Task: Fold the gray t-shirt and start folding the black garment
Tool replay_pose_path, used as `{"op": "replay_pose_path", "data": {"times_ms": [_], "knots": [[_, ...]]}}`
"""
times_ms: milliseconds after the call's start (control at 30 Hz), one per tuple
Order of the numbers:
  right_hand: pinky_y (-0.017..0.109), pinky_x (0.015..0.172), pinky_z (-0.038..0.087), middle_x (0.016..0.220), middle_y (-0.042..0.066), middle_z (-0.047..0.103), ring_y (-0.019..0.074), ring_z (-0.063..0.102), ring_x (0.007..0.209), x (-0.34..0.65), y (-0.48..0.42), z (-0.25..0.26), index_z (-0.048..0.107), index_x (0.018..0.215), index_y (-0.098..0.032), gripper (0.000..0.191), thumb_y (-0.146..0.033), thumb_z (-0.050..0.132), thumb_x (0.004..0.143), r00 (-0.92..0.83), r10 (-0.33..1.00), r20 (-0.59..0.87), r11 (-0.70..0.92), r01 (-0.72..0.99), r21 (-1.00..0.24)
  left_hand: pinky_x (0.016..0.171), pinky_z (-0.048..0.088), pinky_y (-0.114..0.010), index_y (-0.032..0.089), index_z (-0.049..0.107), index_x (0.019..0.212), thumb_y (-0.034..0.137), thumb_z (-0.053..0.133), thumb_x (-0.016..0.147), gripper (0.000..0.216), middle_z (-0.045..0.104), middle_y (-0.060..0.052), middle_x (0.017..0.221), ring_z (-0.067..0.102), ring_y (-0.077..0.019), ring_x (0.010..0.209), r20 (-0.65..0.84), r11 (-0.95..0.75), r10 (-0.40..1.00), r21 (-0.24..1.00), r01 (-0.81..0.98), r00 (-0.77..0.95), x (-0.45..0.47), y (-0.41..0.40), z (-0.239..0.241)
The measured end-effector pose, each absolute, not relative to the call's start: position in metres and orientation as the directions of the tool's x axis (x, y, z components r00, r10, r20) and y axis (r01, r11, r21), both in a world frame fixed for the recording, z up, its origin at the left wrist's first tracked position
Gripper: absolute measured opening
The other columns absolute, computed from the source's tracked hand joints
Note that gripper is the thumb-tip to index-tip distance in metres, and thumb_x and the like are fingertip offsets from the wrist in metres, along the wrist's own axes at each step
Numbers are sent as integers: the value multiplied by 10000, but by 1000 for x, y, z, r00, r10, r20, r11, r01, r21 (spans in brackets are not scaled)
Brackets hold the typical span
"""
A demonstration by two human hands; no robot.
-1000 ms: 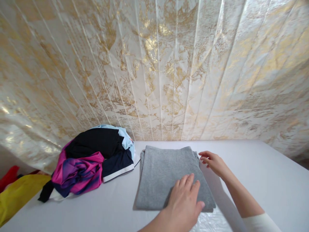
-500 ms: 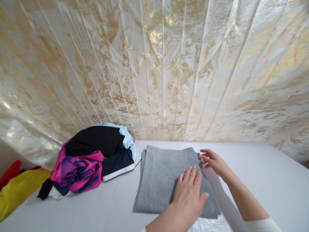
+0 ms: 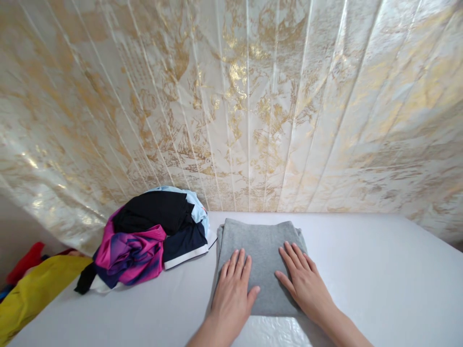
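Observation:
A folded grey garment (image 3: 265, 260) lies on the white table in front of me; its exact kind does not show. My left hand (image 3: 234, 289) rests flat on its left half, fingers stretched toward the far edge. On the right half lies my right hand (image 3: 302, 279), palm down with fingers spread and thumb pointing inward. Neither hand grips the cloth. The garment's near edge shows between my wrists, and its left and lower right parts are partly covered by the hands.
Left of the grey garment sits a heap of clothes: a black piece (image 3: 154, 212), a pink and purple one (image 3: 135, 255), and navy cloth with a white band (image 3: 186, 246). Yellow cloth (image 3: 43, 284) lies at the far left. A gold-patterned covering (image 3: 249, 106) hangs behind the white table (image 3: 379, 270).
My left hand has shifted left across the garment. My right hand has come down from beside its right edge onto the cloth. The garment's right side now looks neater.

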State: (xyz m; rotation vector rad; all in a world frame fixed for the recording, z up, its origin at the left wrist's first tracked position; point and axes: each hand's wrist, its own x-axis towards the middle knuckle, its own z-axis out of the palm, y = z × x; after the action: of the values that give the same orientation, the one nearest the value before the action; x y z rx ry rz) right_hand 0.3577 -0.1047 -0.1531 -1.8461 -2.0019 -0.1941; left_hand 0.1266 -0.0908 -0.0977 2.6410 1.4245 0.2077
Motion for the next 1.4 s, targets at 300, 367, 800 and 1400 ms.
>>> {"op": "replay_pose_path", "data": {"times_ms": [300, 367, 800, 1400], "knots": [[514, 1087, 312, 1490, 105, 383, 304, 292, 1395, 356, -113, -146, 482, 1381, -197, 611, -548, 423, 884, -57, 959, 279, 120, 969, -215, 1136, 253, -495, 146, 303, 1476, 363, 496, 900, 645, 167, -103, 1544, 176, -287, 1429, 19, -527, 842, 245, 814, 539, 119, -105, -91], [510, 1069, 339, 1484, 104, 399, 301, 317, 1383, 364, -113, -142, 495, 1360, -215, 571, -501, 448, 869, -28, 961, 276, 112, 949, -295, 1135, 247, -497, 144, 293, 1480, 357, 517, 877, 677, 162, -109, 1543, 167, -290, 1429, -12, -517, 842, 271, 812, 540, 116, -109, -88], [310, 764, 488, 861, 70, 687, 201, 649, 793, 422, -52, -96, 625, 1066, -143, 351, -262, 467, 775, 240, 959, 150, -98, 780, -619, 1125, 241, -499, 150, 363, 1449, 283, 499, 860, 619, 197, -123, 1553, 176, -295, 1432, -36, -452, 876, 290, 844, 481, 139, -69, -66], [265, 617, 395, 832, 37, 684, 193, 636, 767, 421, -5, -83, 604, 1068, -202, 269, -295, 546, 823, 261, 965, 26, -228, 886, -404, 658, 428, -243, 162, 652, 976, 206, 598, 785, 204, 612, 6, 726, 590, -166, 696, 8, -269, 939, 642, 718, 345, 92, 75, -85]]}}
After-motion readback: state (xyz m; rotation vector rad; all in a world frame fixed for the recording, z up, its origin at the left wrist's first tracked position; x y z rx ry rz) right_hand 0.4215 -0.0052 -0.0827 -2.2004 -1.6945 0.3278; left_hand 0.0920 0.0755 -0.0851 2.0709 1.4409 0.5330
